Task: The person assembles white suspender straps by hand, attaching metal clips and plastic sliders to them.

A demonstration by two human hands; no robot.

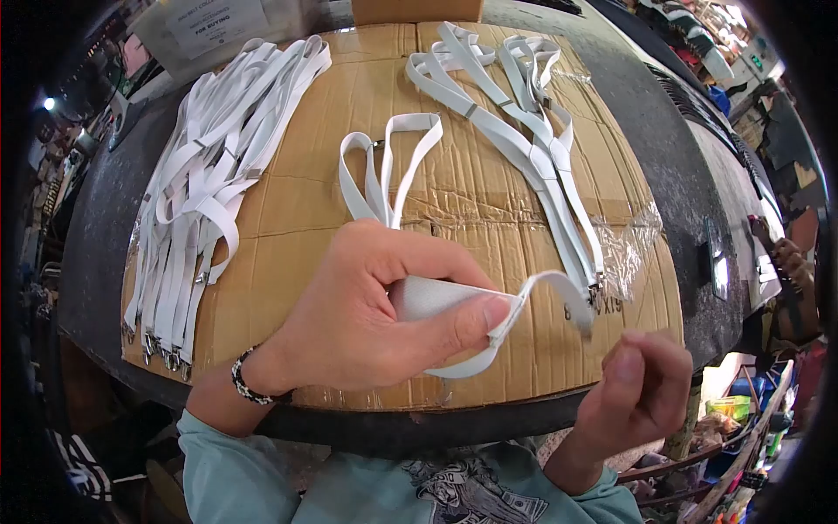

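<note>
My left hand is closed around a pair of white suspenders, its thumb pressing on a strap seam. Looped straps from this pair lie on the cardboard beyond the hand. One strap curls out to the right, and its blurred end hangs close to my right hand. The fingers of my right hand are curled in, with a small gap between them and that strap end. At the right lie more white suspenders, stretched lengthwise with metal clips at the near end.
A large pile of white suspenders covers the left side of the cardboard sheet. The sheet rests on a dark table. A labelled bin and a cardboard box stand at the back. A phone-like dark object lies right.
</note>
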